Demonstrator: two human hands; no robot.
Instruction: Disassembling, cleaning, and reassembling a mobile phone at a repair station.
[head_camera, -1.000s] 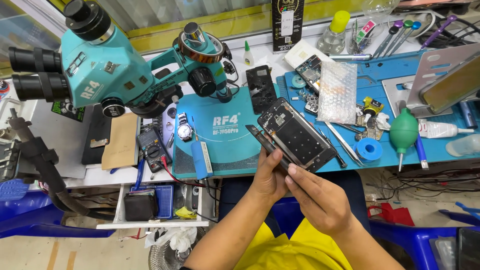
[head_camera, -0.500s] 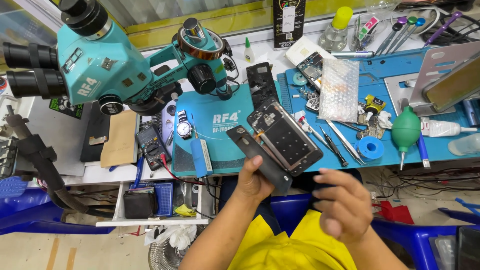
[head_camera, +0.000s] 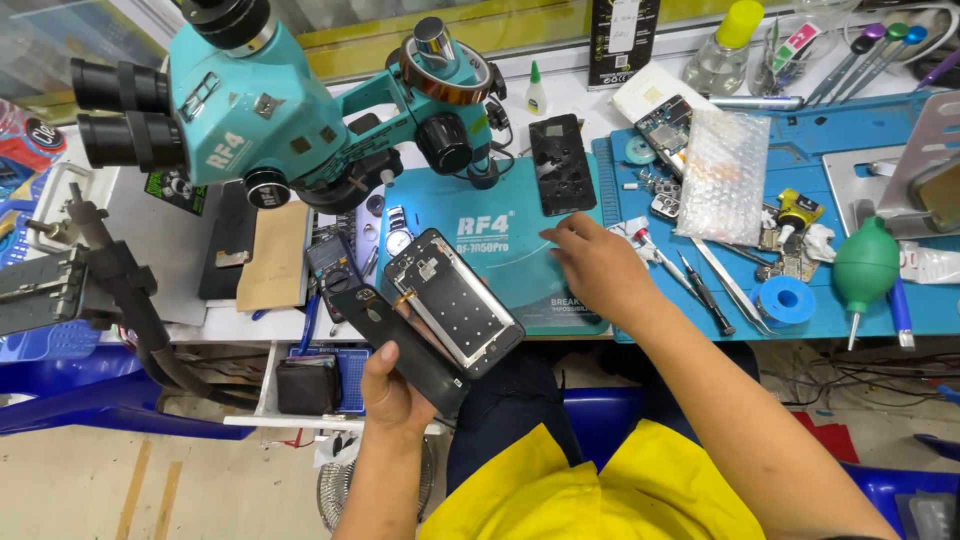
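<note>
1. The surface (head_camera: 180, 250) is a white workbench crowded with repair gear, with a blue work mat (head_camera: 900, 300) covering its right part.
2. A teal stereo microscope (head_camera: 260, 110) stands at the upper left, its black eyepieces pointing left, over a teal base plate (head_camera: 520, 250).
3. A sheet of bubble wrap (head_camera: 725, 175) lies on the blue mat, with a green rubber air blower (head_camera: 865, 268) well to its right.
4. The left hand (head_camera: 395, 395) is closed around an opened phone (head_camera: 455, 300), held tilted just off the surface's near edge, insides facing up; a black back cover (head_camera: 400, 345) is gripped together with it, underneath.
5. The right hand (head_camera: 600, 265) is open, fingers spread, palm down over the right edge of the base plate; it holds nothing.
6. A dark phone panel (head_camera: 562, 163) lies flat just beyond that hand.
7. Tweezers (head_camera: 735, 280) and a screwdriver (head_camera: 705, 292) lie just right of the right hand, beside a blue tape roll (head_camera: 786, 300).
</note>
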